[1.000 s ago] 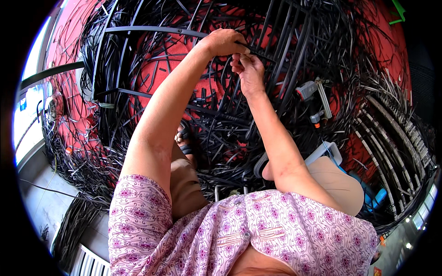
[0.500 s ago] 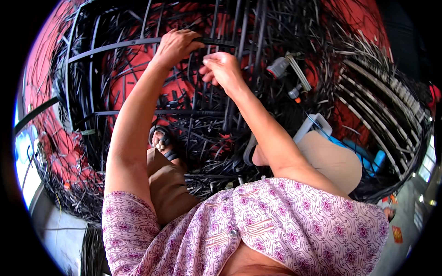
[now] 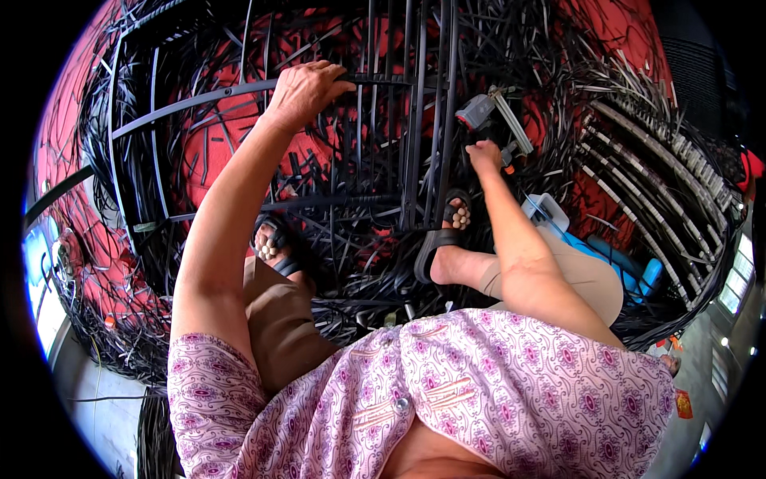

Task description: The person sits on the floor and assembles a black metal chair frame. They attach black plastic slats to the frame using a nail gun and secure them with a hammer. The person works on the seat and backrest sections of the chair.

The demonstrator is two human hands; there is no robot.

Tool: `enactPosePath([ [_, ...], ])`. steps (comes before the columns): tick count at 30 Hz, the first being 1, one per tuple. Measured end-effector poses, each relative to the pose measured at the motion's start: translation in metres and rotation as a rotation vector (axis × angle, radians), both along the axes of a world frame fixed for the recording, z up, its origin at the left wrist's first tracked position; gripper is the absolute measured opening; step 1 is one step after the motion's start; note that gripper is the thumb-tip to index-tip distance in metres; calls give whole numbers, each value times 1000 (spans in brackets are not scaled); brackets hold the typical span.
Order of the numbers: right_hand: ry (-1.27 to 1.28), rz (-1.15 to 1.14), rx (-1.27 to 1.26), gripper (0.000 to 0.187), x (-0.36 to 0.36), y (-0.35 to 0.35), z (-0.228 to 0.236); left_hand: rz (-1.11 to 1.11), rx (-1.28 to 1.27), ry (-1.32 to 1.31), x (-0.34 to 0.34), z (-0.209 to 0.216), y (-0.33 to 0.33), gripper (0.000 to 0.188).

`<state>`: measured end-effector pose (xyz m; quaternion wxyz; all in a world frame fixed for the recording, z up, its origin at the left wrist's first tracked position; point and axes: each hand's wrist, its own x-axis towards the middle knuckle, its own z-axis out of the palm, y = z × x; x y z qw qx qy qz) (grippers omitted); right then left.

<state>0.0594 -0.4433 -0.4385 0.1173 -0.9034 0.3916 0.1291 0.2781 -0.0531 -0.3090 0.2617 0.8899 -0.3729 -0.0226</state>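
Observation:
A black frame of flat bars stands in front of me. My left hand lies over its curved crossbar, with the fingers bent round the bar. To the right of the frame, on the strips, is a grey staple gun with a long pale magazine. My right hand is closed at its handle, which the fingers mostly hide. An orange fitting shows beside that hand.
Loose black strips cover much of the red floor covering. A curved frame with pale bars stands at right, near a blue and white plastic thing. My sandalled feet are at the frame's near edge.
My right hand has left the crossbar and moved right and nearer to me, closing at the staple gun's handle. My left hand stays on the crossbar.

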Motion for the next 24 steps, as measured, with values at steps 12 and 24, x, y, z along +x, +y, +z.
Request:
enactPosePath([
  [12,-318,175,-123,23,21,-60,24,-59,22,56,10,6,-4,32],
  [24,151,444,-93,54,14,-53,15,-57,9,-96,6,-9,-3,30],
])
